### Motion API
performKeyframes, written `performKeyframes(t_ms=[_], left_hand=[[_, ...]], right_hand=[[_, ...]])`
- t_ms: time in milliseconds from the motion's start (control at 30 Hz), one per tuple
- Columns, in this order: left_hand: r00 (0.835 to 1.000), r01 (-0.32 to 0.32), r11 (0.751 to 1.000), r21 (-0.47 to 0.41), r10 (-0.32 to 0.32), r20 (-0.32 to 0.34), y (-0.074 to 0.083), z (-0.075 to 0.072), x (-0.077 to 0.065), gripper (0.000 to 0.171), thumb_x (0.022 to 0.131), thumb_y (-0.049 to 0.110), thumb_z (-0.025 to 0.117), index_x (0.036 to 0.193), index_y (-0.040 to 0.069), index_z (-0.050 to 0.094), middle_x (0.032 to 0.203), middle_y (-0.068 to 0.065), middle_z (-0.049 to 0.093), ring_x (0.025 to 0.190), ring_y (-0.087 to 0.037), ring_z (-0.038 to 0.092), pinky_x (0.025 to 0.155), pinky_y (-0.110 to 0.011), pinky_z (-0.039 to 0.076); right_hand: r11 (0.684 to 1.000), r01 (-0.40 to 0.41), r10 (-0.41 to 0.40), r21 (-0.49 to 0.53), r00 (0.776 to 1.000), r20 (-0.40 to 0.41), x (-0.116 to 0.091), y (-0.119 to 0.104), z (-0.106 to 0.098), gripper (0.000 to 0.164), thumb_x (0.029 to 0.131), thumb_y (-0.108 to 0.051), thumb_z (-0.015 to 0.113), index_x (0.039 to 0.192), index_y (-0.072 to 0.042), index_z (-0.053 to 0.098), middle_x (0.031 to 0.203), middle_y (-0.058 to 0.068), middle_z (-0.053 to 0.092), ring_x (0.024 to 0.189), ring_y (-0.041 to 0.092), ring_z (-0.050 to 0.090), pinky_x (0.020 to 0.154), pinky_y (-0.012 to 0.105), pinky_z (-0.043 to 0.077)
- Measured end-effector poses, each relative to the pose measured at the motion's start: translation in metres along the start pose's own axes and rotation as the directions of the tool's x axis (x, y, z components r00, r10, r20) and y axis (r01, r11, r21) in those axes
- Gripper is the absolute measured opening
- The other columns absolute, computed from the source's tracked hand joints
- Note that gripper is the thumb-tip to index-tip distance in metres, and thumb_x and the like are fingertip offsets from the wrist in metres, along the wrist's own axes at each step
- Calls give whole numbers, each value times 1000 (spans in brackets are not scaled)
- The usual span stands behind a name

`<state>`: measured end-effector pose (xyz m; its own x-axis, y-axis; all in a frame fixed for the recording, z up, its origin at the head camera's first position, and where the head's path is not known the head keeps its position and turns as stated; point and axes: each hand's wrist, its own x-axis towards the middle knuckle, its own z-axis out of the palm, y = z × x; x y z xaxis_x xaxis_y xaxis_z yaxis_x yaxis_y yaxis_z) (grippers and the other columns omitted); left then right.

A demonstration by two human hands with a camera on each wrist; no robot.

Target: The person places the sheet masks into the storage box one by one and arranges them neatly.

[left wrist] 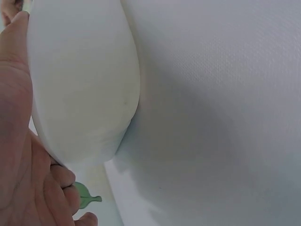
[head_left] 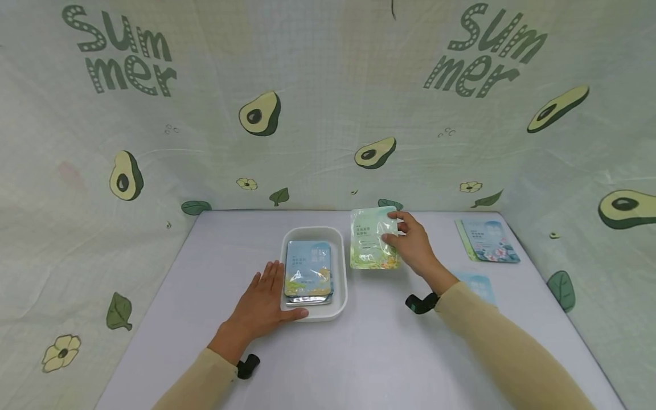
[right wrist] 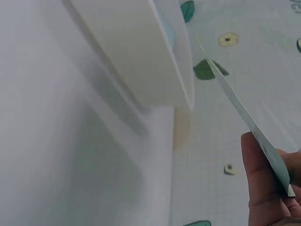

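In the head view, a white tray (head_left: 340, 285) holds a small stack of sheet mask packets, with a blue and yellow packet (head_left: 307, 267) on top and a silvery edge showing beneath. My left hand (head_left: 263, 304) rests against the tray's left side, fingers extended along it and thumb lying over the near rim. The tray's outer wall (left wrist: 87, 84) fills much of the left wrist view. Right of the tray, my right hand (head_left: 414, 244) pinches a green sheet mask packet (head_left: 370, 242) by its right edge, above the table. The right wrist view shows that packet (right wrist: 244, 115) nearly edge-on, between thumb and fingers.
At the table's right lie a blue floral packet (head_left: 493, 241) and a green packet (head_left: 465, 242) partly under it. Another pale blue packet (head_left: 476, 286) is partly covered by the right forearm. A patterned cloth (head_left: 318, 171) rises behind the white table (head_left: 348, 364).
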<state>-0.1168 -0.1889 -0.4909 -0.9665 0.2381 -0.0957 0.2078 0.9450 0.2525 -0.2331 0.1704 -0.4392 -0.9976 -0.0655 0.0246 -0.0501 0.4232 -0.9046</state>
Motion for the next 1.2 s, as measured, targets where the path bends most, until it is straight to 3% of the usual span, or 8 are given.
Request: performKeyframes(t_ms=[267,467,633,733,800,933,1033,1200], left_hand=[[1000,-8,999,33,9,-8,2,0,0,134,83,92,53,167,-4,12,175,-23,14,164,-39,10,132,-57,18],[1000,-24,999,35,25,-17,2,-2,-1,134,83,92,53,166,-6,13,174,-25,16,163,-40,12,131,-59,20],[999,-37,998,51,38,-28,1,-2,-1,132,85,90,55,165,-7,15,173,-26,18,163,-41,14,131,-60,21],[998,-44,997,57,46,-32,1,-1,-1,131,85,89,54,165,-7,15,173,-26,19,163,-42,15,131,-60,21],[998,-47,997,56,49,-33,0,-1,-1,131,85,89,54,165,-7,15,173,-27,18,163,-42,15,131,-60,21],[998,-47,998,47,49,-32,1,0,-1,131,85,89,55,166,-7,15,173,-26,18,163,-42,14,131,-60,21],[999,-43,998,41,44,-29,1,0,0,132,85,90,54,166,-6,15,174,-26,18,163,-42,14,131,-59,21],[999,-31,999,32,31,-25,1,0,0,135,83,94,50,166,-6,14,174,-25,17,163,-41,13,131,-58,20]], right_hand=[[1000,-10,8,27,999,48,-3,-29,61,53,97,-7,74,147,-12,56,107,14,61,84,20,59,67,27,51],[1000,4,-2,-21,996,92,-5,-39,109,51,97,-11,74,146,-13,58,117,14,61,97,25,59,74,34,53],[999,-3,8,-35,991,135,-7,-42,134,49,98,-11,72,145,-11,58,119,15,61,100,28,58,82,40,54],[996,11,4,-83,983,185,-8,-41,141,48,101,-12,68,147,-10,56,126,18,64,106,30,64,88,45,58],[982,54,-11,-179,973,232,-9,-41,143,49,103,-13,65,150,-9,54,134,21,66,108,32,67,90,46,60],[885,184,-63,-428,958,281,-14,-45,140,50,106,-20,62,154,-9,53,142,20,66,115,32,71,98,48,60],[824,239,-118,-514,959,256,-18,-47,134,50,107,-24,64,153,-7,55,139,19,68,120,33,70,103,50,58],[851,288,-220,-439,955,198,-22,-38,113,46,107,-25,65,146,-3,60,130,18,72,112,29,74,92,44,63]])
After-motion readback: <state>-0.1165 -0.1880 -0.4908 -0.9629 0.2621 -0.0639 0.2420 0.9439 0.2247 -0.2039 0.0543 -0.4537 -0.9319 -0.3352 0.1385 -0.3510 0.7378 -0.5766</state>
